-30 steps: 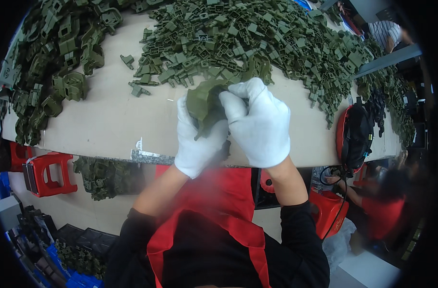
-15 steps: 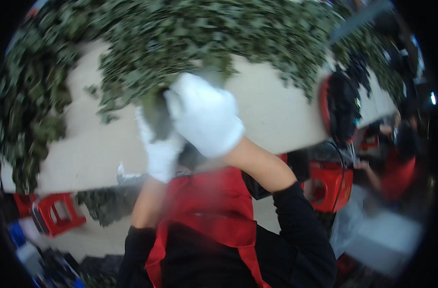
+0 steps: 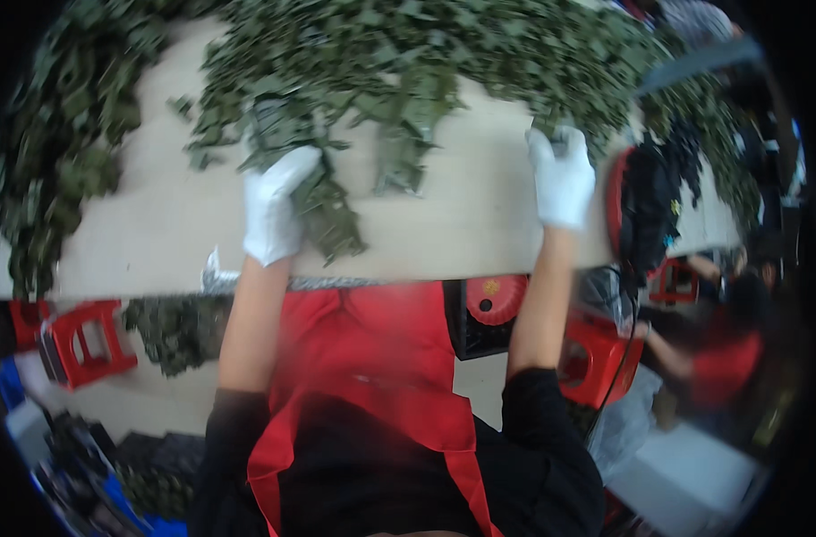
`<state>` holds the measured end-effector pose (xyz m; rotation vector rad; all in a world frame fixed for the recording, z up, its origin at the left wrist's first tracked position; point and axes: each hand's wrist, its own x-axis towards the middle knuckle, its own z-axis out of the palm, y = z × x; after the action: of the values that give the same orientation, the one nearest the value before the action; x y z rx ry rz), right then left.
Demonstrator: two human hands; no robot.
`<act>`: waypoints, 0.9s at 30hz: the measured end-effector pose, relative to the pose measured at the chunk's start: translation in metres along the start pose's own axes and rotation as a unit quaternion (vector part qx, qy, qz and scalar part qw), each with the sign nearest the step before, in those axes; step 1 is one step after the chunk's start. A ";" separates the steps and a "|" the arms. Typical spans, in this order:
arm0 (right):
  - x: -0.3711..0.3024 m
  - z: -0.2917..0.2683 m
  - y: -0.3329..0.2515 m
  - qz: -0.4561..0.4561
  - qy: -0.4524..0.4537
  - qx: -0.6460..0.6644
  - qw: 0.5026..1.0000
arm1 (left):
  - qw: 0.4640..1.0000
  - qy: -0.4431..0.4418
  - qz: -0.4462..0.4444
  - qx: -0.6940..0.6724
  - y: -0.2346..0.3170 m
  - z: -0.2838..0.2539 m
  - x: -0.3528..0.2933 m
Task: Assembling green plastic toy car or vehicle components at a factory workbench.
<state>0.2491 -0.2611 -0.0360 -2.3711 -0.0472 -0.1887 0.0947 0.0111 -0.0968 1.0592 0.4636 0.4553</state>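
Note:
A thick heap of green leaf-cut camouflage netting (image 3: 408, 45) covers the far part of the pale table (image 3: 462, 215). My left hand (image 3: 274, 206), in a white glove, is closed on a loose strip of netting (image 3: 332, 219) that hangs toward the table's near edge. Farther right, my right hand (image 3: 562, 183), also gloved in white, has its fingers curled at the front edge of the heap. A bit of green netting (image 3: 551, 127) shows at those fingertips. Between my hands, another strip (image 3: 401, 157) trails out of the heap.
More netting (image 3: 86, 152) lies along the left side. A black and red rounded object (image 3: 642, 206) with a cable stands on the table's right. Red stools (image 3: 90, 345) are below the table. At the right sits a person (image 3: 730, 349) in red and black, near a white box (image 3: 685, 474).
My hands were together in front of my chest. Now they are apart, the right one having moved far right to the heap's edge, the left slightly up.

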 end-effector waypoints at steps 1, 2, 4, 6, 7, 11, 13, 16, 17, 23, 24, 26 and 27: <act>-0.028 -0.002 -0.020 -0.013 -0.091 0.110 0.990 | 1.000 0.000 -0.006 -0.003 0.002 -0.002 -0.002; -0.059 0.005 -0.033 -0.198 -0.144 0.072 0.967 | 1.000 -0.007 -0.002 0.008 0.005 -0.005 -0.004; -0.106 0.014 -0.060 -0.376 -0.231 -0.010 0.897 | 0.998 -0.040 0.022 0.049 0.004 -0.011 -0.004; -0.121 0.021 -0.069 -0.374 -0.281 -0.055 0.882 | 0.994 -0.064 0.032 0.082 -0.006 -0.018 -0.003; -0.120 0.027 -0.069 -0.350 -0.293 -0.028 0.889 | 0.992 -0.075 0.052 0.091 -0.008 -0.018 -0.003; -0.128 0.033 -0.072 -0.321 -0.260 0.026 0.910 | 0.999 -0.036 -0.025 0.007 0.015 0.002 -0.018; -0.134 0.037 -0.079 -0.251 -0.251 0.059 0.933 | 0.999 -0.040 -0.015 -0.019 0.019 0.005 -0.021; -0.141 0.036 -0.089 -0.137 -0.237 0.109 0.956 | 0.999 -0.041 0.014 -0.032 0.025 0.014 -0.024; -0.144 0.037 -0.091 -0.097 -0.237 0.131 0.958 | 0.999 -0.033 0.038 -0.017 0.027 0.016 -0.025; -0.163 0.057 -0.087 -0.208 -0.131 0.084 0.966 | 0.998 0.003 0.058 0.008 0.024 0.017 -0.034; -0.164 0.058 -0.087 -0.208 -0.134 0.081 0.966 | 0.998 0.005 0.056 0.005 0.023 0.016 -0.034; -0.163 0.058 -0.089 -0.291 -0.121 0.077 0.946 | 0.999 0.010 0.050 -0.001 0.023 0.013 -0.036; -0.162 0.061 -0.089 -0.291 -0.125 0.075 0.945 | 0.999 0.013 0.047 -0.002 0.024 0.013 -0.037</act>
<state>0.0881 -0.1513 -0.0423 -2.1538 -0.8587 -0.1533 0.0687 -0.0088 -0.0642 1.0746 0.4376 0.5542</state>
